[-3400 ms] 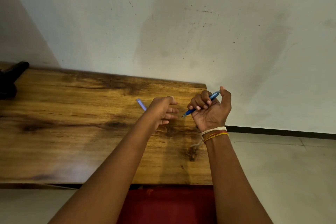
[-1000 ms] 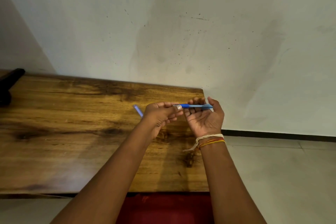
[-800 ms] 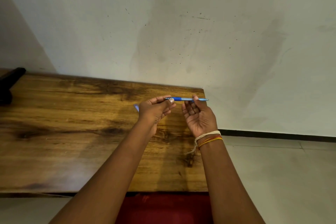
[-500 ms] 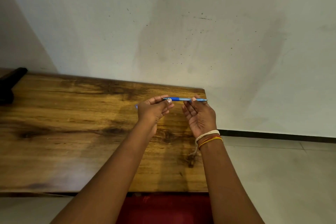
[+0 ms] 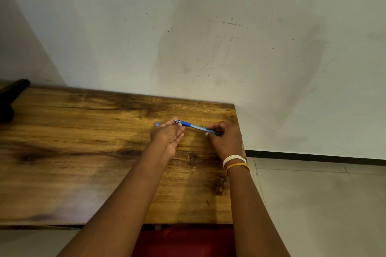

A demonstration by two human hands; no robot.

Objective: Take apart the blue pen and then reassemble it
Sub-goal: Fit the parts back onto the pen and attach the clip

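The blue pen (image 5: 193, 126) is held between both hands above the right end of the wooden table (image 5: 83, 152), slanting down to the right. My left hand (image 5: 168, 136) pinches its tip end with thumb and fingers. My right hand (image 5: 225, 140), palm down, grips the rear end, which its fingers hide. A small pale blue pen part (image 5: 156, 124) lies on the table just left of my left hand, mostly hidden behind it.
A dark object (image 5: 11, 94) sits at the table's far left edge. The table's right edge runs just beside my right hand, with tiled floor (image 5: 313, 204) beyond. A white wall stands behind, and something red (image 5: 183, 242) lies below the table's front edge.
My right hand has turned from palm-up to palm-down over the pen's rear end. The pen has tilted from level to slanting down to the right and sits lower, nearer the table.
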